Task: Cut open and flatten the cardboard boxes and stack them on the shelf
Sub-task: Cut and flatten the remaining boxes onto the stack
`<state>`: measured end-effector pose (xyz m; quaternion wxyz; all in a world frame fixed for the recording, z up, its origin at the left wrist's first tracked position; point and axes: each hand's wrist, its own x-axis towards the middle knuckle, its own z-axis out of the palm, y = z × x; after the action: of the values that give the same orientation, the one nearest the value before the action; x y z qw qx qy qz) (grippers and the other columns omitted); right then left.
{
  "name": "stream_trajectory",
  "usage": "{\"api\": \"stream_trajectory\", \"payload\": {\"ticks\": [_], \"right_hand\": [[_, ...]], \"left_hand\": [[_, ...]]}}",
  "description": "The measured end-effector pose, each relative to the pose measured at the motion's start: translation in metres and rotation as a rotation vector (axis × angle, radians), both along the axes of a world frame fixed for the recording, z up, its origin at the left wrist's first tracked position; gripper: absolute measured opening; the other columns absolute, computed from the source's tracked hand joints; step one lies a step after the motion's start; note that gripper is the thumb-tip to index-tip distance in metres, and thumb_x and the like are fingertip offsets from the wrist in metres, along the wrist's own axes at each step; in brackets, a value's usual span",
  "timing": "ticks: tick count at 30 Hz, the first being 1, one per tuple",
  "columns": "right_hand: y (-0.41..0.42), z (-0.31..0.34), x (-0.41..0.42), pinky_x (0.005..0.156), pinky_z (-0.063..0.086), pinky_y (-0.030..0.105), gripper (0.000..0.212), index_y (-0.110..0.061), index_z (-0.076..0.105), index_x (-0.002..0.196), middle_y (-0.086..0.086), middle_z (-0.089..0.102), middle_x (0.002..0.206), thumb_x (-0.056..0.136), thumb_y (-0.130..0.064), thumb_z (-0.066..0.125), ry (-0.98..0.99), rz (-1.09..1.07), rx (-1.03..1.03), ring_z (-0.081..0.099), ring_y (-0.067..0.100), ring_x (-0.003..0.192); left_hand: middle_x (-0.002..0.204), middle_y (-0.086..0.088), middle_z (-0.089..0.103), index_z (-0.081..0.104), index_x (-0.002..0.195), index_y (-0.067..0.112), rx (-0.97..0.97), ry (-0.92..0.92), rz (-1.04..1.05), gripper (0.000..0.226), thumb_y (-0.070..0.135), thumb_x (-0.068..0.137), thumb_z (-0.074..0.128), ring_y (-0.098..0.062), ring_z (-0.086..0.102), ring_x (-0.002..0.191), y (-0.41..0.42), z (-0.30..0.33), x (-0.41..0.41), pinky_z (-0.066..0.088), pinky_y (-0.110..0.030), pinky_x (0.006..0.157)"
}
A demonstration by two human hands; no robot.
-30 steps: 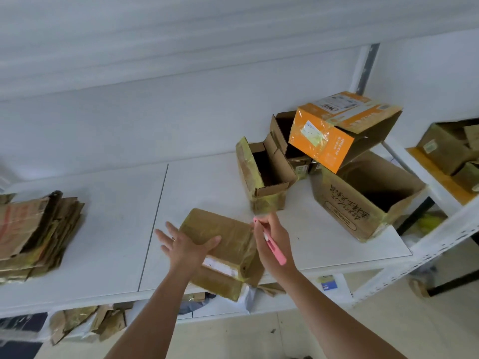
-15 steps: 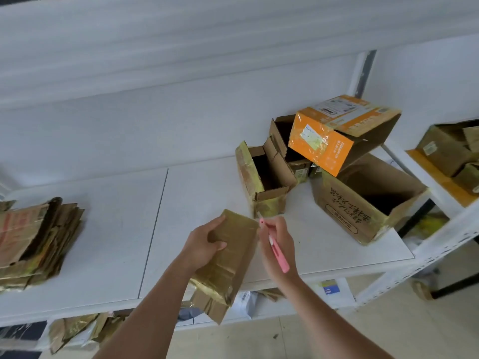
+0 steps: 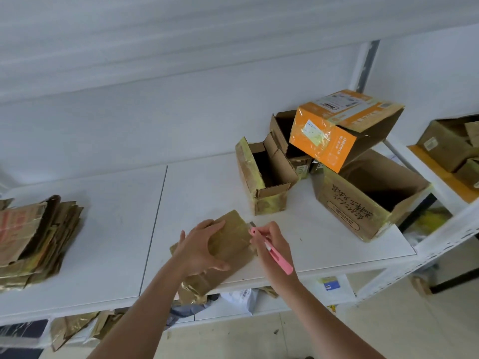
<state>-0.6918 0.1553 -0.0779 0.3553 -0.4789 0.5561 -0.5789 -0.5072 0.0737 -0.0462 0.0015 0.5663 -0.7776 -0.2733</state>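
Both forearms are bare up to the frame's lower edge, with no sleeve in view. The left hand [image 3: 199,248] and the right hand [image 3: 276,251] are bare too, with short, unpainted nails.

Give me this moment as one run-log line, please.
left hand: grips taped box | right hand: holds pink cutter, blade at box edge | flattened stack: left on shelf

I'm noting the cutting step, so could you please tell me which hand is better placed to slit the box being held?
Right. The right hand grips the pink cutter, its tip at the box edge. The left hand holds that box steady.
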Motion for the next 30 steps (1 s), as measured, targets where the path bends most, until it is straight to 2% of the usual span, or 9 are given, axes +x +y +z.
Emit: {"api": "stream_trajectory", "payload": {"ticks": [3,5,7,9,11,15,20,26,30], "right_hand": [[0.010,-0.008,0.002,0.058,0.049,0.029,0.008,-0.011,0.052,0.094,0.003,0.065,0.078,0.101,-0.014,0.052,0.031,0.057,0.002,0.062,0.022,0.069],[0.004,-0.007,-0.004,0.063,0.052,0.022,0.009,-0.013,0.054,0.093,0.001,0.069,0.081,0.101,-0.016,0.054,-0.030,0.072,0.029,0.066,0.014,0.075],[-0.010,-0.006,-0.018,0.081,0.057,0.033,0.010,-0.012,0.055,0.094,0.004,0.071,0.087,0.100,-0.020,0.057,-0.139,0.063,0.079,0.070,0.018,0.089],[-0.023,-0.009,-0.032,0.096,0.052,0.048,0.011,-0.013,0.056,0.098,0.007,0.071,0.093,0.099,-0.023,0.060,-0.235,0.083,0.132,0.070,0.024,0.099],[-0.031,-0.014,-0.039,0.102,0.047,0.050,0.010,-0.019,0.057,0.101,0.005,0.073,0.098,0.098,-0.027,0.061,-0.262,0.146,0.175,0.068,0.023,0.105],[-0.033,-0.018,-0.036,0.094,0.047,0.040,0.007,-0.028,0.059,0.091,0.003,0.074,0.098,0.097,-0.030,0.061,-0.235,0.210,0.199,0.068,0.015,0.102],[-0.036,-0.015,-0.031,0.103,0.045,0.044,0.013,-0.013,0.057,0.095,0.007,0.074,0.092,0.098,-0.025,0.060,-0.259,0.197,0.191,0.068,0.020,0.103],[-0.045,-0.010,-0.034,0.099,0.044,0.040,0.021,-0.004,0.057,0.093,0.006,0.072,0.084,0.098,-0.025,0.059,-0.261,0.231,0.261,0.067,0.014,0.097],[-0.047,-0.007,-0.038,0.078,0.041,0.027,0.020,-0.007,0.055,0.089,0.000,0.070,0.079,0.099,-0.024,0.055,-0.146,0.250,0.291,0.064,0.000,0.083]], "left_hand": [[0.162,0.015,0.008,0.031,0.149,0.041,0.004,0.128,-0.013,0.097,0.041,0.068,0.085,-0.007,-0.003,0.150,0.006,-0.004,0.013,-0.019,-0.044,0.117],[0.162,0.017,0.006,0.033,0.146,0.043,0.008,0.188,-0.008,0.084,0.042,0.076,0.080,-0.004,-0.009,0.149,0.010,-0.008,0.015,-0.021,-0.042,0.117],[0.161,0.018,0.008,0.036,0.145,0.045,-0.005,0.205,0.010,0.077,0.046,0.079,0.076,-0.002,-0.007,0.148,0.011,-0.009,0.015,-0.020,-0.040,0.118],[0.160,0.020,0.010,0.037,0.143,0.046,-0.013,0.198,0.018,0.076,0.048,0.078,0.076,-0.002,-0.005,0.148,0.010,-0.011,0.013,-0.019,-0.039,0.118],[0.160,0.020,0.012,0.038,0.142,0.047,-0.015,0.211,0.026,0.076,0.049,0.076,0.077,-0.002,-0.004,0.148,0.010,-0.011,0.012,-0.019,-0.039,0.118],[0.159,0.021,0.014,0.040,0.141,0.046,-0.011,0.221,0.032,0.078,0.050,0.074,0.079,-0.002,-0.003,0.148,0.010,-0.010,0.012,-0.018,-0.041,0.119],[0.159,0.019,0.015,0.040,0.142,0.044,-0.020,0.214,0.031,0.080,0.050,0.073,0.080,-0.004,-0.002,0.149,0.012,-0.011,0.012,-0.017,-0.043,0.119],[0.160,0.019,0.014,0.039,0.141,0.045,-0.008,0.212,0.039,0.080,0.053,0.072,0.078,-0.004,-0.003,0.149,0.011,-0.012,0.012,-0.018,-0.043,0.119],[0.160,0.020,0.012,0.037,0.142,0.046,0.014,0.206,0.036,0.087,0.066,0.064,0.068,-0.004,-0.005,0.149,0.011,-0.014,0.011,-0.019,-0.044,0.118]]}}
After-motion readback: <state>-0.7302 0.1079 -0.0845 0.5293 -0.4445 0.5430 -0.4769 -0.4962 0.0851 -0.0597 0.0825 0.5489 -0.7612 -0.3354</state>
